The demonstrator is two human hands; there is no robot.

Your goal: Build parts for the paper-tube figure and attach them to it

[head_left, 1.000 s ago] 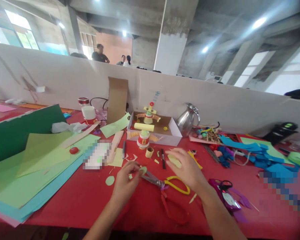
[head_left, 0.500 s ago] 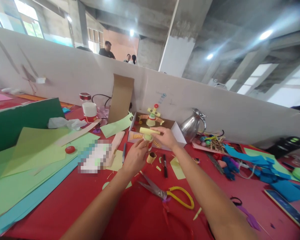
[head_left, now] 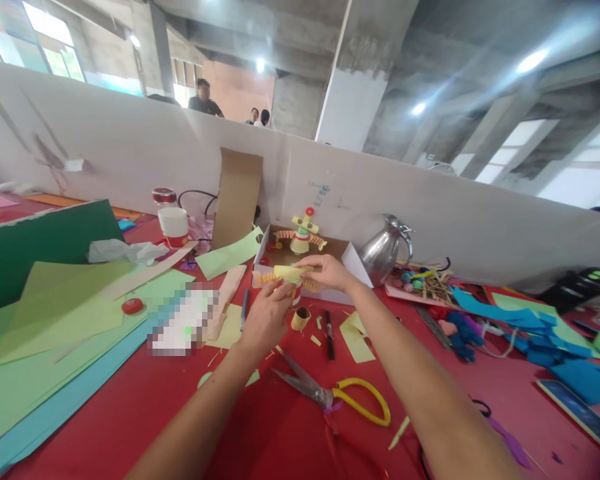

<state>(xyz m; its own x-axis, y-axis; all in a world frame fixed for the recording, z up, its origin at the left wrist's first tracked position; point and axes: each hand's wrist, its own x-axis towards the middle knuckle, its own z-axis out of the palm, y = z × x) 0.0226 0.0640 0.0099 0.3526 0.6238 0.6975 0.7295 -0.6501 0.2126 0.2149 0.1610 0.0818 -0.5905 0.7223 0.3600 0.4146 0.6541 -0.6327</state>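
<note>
Pinching the yellow paper tube (head_left: 286,272) by its nearest end with the right grip (head_left: 327,272), just above the spring-armed paper figure (head_left: 265,279)! In close with the left grip (head_left: 266,313), bent before the figure; can't tell whether pinching. Spot, just right of that, a paper ring (head_left: 301,320), and lower, parted scissors (head_left: 316,391) on the red table (head_left: 250,440).

A craft workshop is being suggested by the coloured paper (head_left: 75,300), scissors (head_left: 324,398) and wooden sticks (head_left: 434,288) that are being carried by the red bench (head_left: 105,420) under bare concrete beams (head_left: 260,30).
</note>
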